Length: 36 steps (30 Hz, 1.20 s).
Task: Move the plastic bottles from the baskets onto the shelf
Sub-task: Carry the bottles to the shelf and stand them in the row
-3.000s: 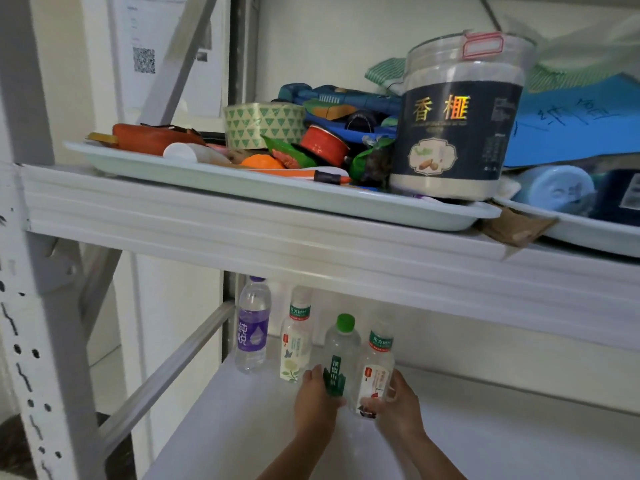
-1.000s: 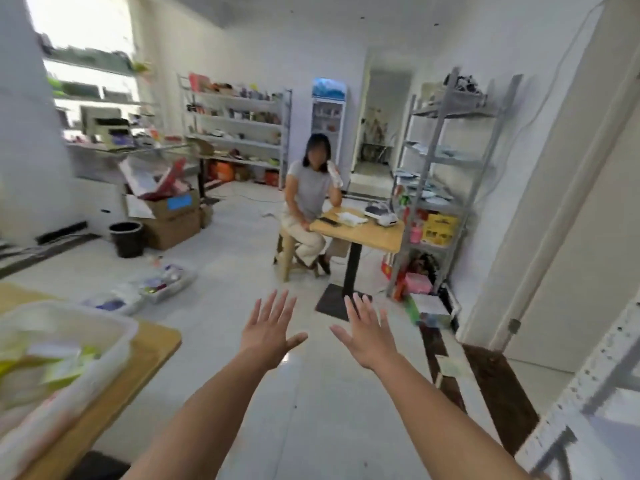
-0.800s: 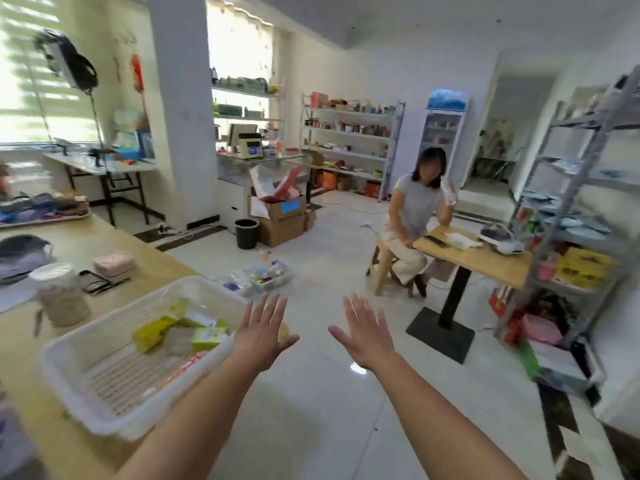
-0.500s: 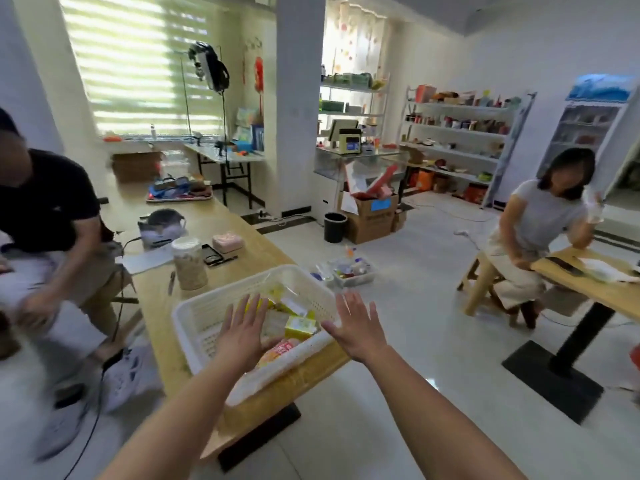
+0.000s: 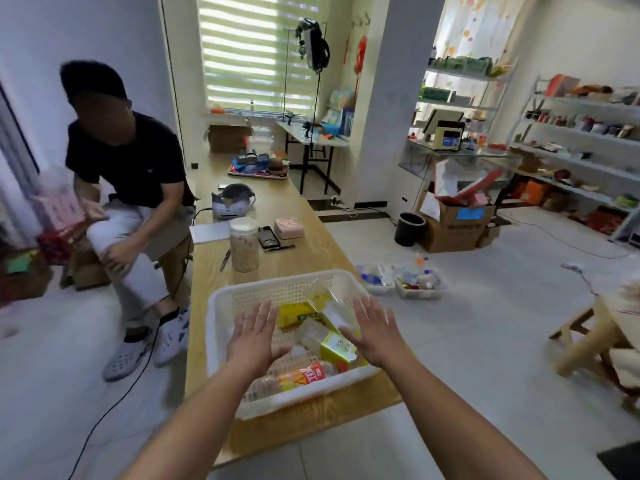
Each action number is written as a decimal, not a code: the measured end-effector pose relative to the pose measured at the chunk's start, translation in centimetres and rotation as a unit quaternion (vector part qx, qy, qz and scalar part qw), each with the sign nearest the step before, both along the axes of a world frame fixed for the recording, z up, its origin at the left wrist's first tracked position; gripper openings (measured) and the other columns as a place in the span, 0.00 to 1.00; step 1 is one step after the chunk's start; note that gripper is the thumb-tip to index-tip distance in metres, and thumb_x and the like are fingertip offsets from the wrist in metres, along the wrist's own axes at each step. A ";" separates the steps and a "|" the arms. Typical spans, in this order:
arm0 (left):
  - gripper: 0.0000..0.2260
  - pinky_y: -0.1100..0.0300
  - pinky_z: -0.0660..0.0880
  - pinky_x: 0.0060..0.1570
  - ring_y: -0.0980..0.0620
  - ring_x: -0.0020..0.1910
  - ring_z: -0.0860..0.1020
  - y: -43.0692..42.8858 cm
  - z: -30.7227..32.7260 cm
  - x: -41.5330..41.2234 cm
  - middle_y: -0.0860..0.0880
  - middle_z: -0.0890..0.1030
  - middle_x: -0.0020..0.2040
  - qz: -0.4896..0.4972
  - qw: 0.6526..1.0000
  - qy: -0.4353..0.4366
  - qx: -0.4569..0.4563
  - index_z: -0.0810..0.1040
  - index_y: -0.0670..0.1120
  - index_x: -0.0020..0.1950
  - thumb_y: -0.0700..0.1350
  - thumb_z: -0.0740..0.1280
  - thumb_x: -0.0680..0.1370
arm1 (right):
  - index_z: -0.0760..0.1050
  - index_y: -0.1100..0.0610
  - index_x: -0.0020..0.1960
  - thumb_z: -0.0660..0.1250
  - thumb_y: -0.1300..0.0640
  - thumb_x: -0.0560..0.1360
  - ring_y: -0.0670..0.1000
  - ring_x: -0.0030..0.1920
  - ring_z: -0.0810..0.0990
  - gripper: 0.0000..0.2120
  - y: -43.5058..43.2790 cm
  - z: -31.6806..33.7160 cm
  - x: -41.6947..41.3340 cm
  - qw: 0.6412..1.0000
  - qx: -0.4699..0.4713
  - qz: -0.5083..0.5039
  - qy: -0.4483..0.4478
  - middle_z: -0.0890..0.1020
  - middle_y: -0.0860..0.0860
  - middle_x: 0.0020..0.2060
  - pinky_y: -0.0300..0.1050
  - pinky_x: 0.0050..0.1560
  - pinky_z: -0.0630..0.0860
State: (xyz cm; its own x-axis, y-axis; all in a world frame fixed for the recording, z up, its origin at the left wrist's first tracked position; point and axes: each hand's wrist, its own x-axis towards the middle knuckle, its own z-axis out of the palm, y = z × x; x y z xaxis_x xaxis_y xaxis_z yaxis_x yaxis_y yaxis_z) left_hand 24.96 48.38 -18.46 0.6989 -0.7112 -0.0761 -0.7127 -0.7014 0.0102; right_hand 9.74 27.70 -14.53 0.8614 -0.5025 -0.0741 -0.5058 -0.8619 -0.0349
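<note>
Wood table (image 5: 277,261) is in front now, shelf out of view after my turn: left hand (image 5: 256,336) & right hand (image 5: 372,329), both empty w/ fingers spread, hover over plastic bottles (image 5: 299,374) lying in the white basket (image 5: 221,299), so next pick's due.

The clear plastic bottles (image 5: 301,373) in the white lattice basket (image 5: 215,308) are partly covered by the left hand (image 5: 255,338); their labels are blurred.

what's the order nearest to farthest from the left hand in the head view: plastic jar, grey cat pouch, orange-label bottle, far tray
From the left hand:
1. orange-label bottle, in the basket by the wrist
2. plastic jar, on the table beyond the basket
3. grey cat pouch, farther up the table
4. far tray, at the table's far end
</note>
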 end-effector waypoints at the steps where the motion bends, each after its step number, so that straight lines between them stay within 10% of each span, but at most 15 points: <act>1: 0.39 0.47 0.34 0.74 0.46 0.77 0.33 -0.6 -0.3 0.3 0.48 0.33 0.78 0.008 1.000 0.004 0.000 0.33 0.48 0.78 0.68 0.48 0.78 | 0.37 0.53 0.79 0.40 0.32 0.78 0.51 0.78 0.37 0.38 -1.0 -0.3 0.6 1.000 -0.001 0.010 0.009 0.39 0.51 0.78 0.57 0.75 0.37; 18: 0.41 0.49 0.39 0.76 0.47 0.78 0.36 -7.7 -4.2 10.4 0.48 0.36 0.79 0.023 0.995 0.094 0.033 0.34 0.46 0.78 0.67 0.52 0.78 | 0.35 0.53 0.78 0.28 0.25 0.57 0.53 0.78 0.38 0.55 -7.6 -7.0 12.2 0.995 0.089 0.028 0.046 0.38 0.52 0.78 0.56 0.75 0.35; 26: 0.41 0.49 0.52 0.75 0.43 0.78 0.49 -11.7 -7.7 14.9 0.42 0.47 0.79 -0.043 0.992 0.110 0.035 0.48 0.42 0.79 0.66 0.58 0.77 | 0.43 0.53 0.79 0.63 0.35 0.74 0.56 0.74 0.63 0.46 -9.2 -10.5 15.4 0.987 0.153 -0.039 0.034 0.60 0.56 0.76 0.50 0.72 0.61; 36: 0.30 0.53 0.70 0.61 0.45 0.65 0.68 -14.5 -9.7 15.2 0.44 0.68 0.67 -0.073 0.990 0.122 0.011 0.63 0.43 0.70 0.54 0.70 0.74 | 0.48 0.53 0.77 0.71 0.38 0.67 0.55 0.59 0.77 0.49 -9.8 -11.1 17.4 0.968 0.206 -0.131 0.064 0.76 0.52 0.62 0.46 0.47 0.74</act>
State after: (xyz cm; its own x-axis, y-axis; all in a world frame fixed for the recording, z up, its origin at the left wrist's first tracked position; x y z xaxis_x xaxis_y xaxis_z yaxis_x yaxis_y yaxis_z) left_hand 40.14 33.90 -28.20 0.5483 -0.7993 -0.2460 -0.7845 -0.5935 0.1796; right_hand 27.19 17.91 -25.65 0.6798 -0.6071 -0.4115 -0.7273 -0.6303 -0.2716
